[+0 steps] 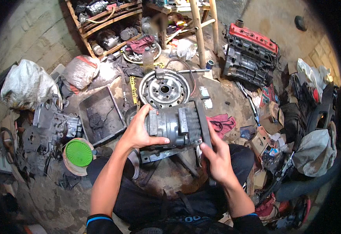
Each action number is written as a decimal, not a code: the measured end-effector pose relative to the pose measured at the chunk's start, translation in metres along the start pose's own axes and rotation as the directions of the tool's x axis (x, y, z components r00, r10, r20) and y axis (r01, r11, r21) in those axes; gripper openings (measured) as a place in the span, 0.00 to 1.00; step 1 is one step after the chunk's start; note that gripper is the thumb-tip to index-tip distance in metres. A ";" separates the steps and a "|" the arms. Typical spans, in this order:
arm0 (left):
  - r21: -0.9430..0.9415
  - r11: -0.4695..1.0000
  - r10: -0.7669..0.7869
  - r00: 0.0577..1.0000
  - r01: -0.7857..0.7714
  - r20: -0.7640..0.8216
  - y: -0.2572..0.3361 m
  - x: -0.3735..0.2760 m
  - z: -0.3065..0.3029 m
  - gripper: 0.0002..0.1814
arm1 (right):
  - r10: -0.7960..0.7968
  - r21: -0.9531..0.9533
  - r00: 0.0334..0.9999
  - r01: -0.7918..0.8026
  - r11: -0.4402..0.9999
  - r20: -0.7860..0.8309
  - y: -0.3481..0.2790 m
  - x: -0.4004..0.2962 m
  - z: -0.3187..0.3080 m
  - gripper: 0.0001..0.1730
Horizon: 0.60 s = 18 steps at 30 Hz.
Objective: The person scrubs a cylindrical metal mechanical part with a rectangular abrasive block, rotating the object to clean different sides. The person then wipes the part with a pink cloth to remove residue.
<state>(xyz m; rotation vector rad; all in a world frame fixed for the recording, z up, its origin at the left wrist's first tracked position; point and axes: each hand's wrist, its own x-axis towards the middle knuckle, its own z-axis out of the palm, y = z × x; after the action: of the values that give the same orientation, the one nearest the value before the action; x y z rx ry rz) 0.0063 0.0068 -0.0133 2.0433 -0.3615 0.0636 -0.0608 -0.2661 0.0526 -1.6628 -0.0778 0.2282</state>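
Observation:
Between my hands is a dark metal electric motor [170, 125], or a similar cylindrical machine, with ribs and a broad end plate. My left hand [141, 133] grips its left end, the thumb along the near side. At the right end, my right hand [218, 155] is beside the dark flat plate [203, 122], its fingers partly hidden behind it; the hand is slightly blurred. Below the machine, a metal bracket or stand [161, 155] shows between my knees. A steel wheel rim [164, 89] lies just beyond the machine.
A black tray [122, 115] and a green-lidded container [79, 152] stand to the left, near a greasy gearbox-like casting [53, 125]. An engine block with a red cover [251, 55] is at the back right. A red cloth [224, 124] lies right of the machine. Wooden shelves [112, 22] stand behind.

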 end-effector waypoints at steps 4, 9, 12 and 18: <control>0.007 0.996 0.084 0.995 -0.084 0.054 0.002 0.008 0.000 0.48 | -0.059 0.017 0.998 0.059 0.998 -0.015 0.009 -0.004 -0.001 0.39; -0.026 0.999 -0.030 0.997 0.032 0.076 0.011 0.005 -0.008 0.47 | -0.168 -0.077 0.986 0.167 0.983 -0.018 0.018 0.078 0.004 0.39; -0.018 0.999 0.035 0.999 -0.034 0.023 -0.002 0.004 -0.007 0.46 | -0.183 -0.064 0.982 0.180 0.982 -0.040 0.022 0.075 0.008 0.39; 0.023 0.999 0.048 0.998 -0.050 0.051 0.000 0.005 -0.006 0.46 | -0.184 0.073 0.983 0.183 0.980 0.009 0.016 -0.005 0.000 0.40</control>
<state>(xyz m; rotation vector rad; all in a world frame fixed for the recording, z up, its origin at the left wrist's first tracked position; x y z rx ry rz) 0.0119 0.0109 -0.0093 2.0627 -0.4442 0.0469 -0.0669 -0.2691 0.0376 -1.5717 -0.2312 0.1031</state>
